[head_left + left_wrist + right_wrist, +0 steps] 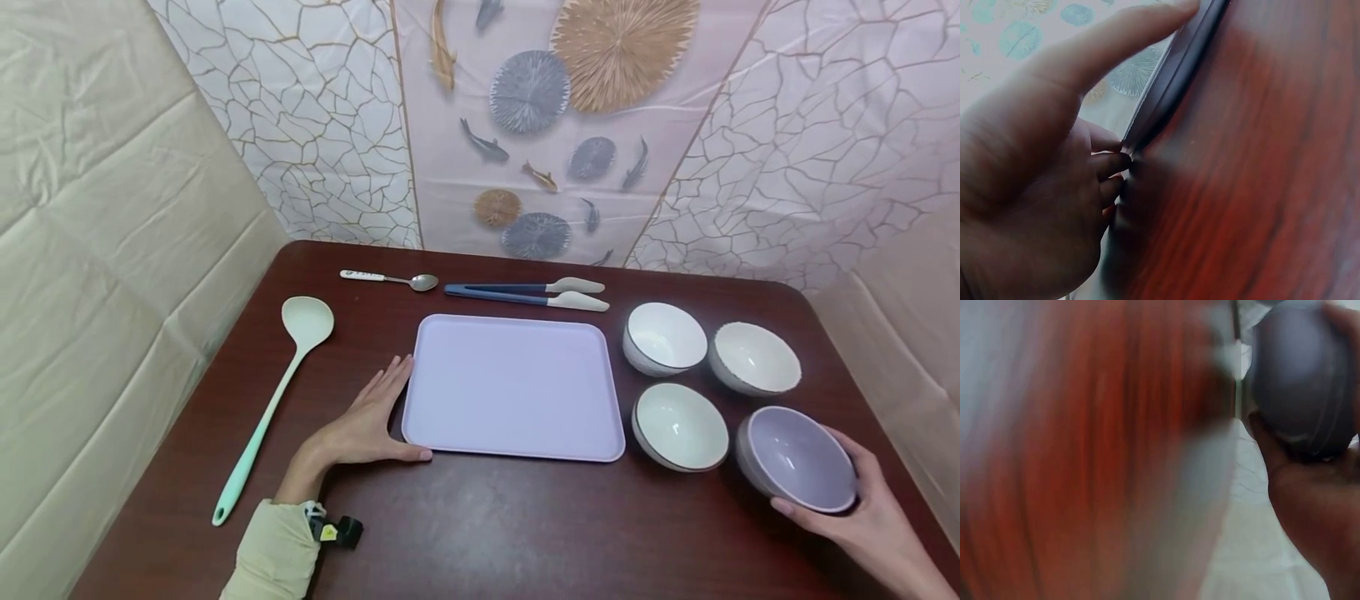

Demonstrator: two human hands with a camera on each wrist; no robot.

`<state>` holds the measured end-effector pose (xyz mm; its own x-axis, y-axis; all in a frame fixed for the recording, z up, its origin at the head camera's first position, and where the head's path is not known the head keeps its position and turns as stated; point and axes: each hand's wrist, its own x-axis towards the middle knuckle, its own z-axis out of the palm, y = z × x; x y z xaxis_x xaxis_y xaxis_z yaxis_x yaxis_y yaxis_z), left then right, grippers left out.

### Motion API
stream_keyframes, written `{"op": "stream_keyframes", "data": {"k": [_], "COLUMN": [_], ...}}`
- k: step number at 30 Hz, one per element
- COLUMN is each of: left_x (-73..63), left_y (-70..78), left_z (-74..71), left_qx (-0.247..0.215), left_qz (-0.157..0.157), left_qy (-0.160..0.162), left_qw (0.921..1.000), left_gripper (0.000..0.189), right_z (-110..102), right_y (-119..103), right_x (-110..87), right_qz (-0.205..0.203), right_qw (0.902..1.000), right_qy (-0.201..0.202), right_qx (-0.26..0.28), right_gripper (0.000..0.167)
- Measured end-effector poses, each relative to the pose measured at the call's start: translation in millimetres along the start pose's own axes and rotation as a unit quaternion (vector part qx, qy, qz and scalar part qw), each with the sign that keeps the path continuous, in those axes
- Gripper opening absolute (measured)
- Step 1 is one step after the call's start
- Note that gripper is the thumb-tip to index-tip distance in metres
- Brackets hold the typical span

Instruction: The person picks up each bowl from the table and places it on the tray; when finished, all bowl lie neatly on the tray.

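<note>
At the left end of the lilac rectangular tray (pixel 513 387), my left hand (pixel 367 425) spans the near corner. Its straight fingers touch the left edge, while the thumb lies at the front edge; the left wrist view shows the thumb (pixel 1129 37) along the rim. My right hand (pixel 870 500) grips a greyish-purple bowl (pixel 801 458) at its right side, thumb on the near side and fingers behind. In the right wrist view that bowl (pixel 1297 375) sits between thumb and fingers, part of the hand being cut off by the frame.
Three white bowls (pixel 663 337) (pixel 753 358) (pixel 678 427) stand right of the tray. Blue-and-white tongs (pixel 525 293) and a small metal spoon (pixel 422 282) lie behind it. A green-handled ladle (pixel 258 433) lies on the left. Fabric walls border the dark wooden table (pixel 480 533).
</note>
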<state>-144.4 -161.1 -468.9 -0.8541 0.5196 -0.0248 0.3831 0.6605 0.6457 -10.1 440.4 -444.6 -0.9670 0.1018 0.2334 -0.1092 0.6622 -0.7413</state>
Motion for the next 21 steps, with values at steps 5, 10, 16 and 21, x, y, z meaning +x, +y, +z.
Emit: {"op": "stream_keyframes", "data": {"k": [5,10,16,21], "left_x": [0.7,0.4,-0.7,1.1], "left_y": [-0.5,-4.5,-9.1,-9.8], "left_z": [-1.1,-3.9,-3.2,1.0], "left_qx": [-0.003,0.0,-0.001,-0.002], "left_qz": [0.008,0.007,0.009,0.015], "left_qy": [-0.001,0.002,0.012,0.017], "left_qw": [1.0,1.0,0.9999,0.9997], "left_gripper": [0.131,0.131,0.131,0.131], "right_z": [-9,9,73,136], "right_y": [-39,-102,-164,-207], "right_x": [-2.1,6.0,32.9,62.2], "right_qz": [-0.058,-0.089,-0.114,-0.093], "right_qw": [0.9969,0.9888,0.9741,0.9647], "right_qy": [-0.021,-0.094,-0.177,-0.214], "right_qx": [0.049,0.074,0.083,0.122], "right_gripper": [0.121,0.125,0.124,0.114]}}
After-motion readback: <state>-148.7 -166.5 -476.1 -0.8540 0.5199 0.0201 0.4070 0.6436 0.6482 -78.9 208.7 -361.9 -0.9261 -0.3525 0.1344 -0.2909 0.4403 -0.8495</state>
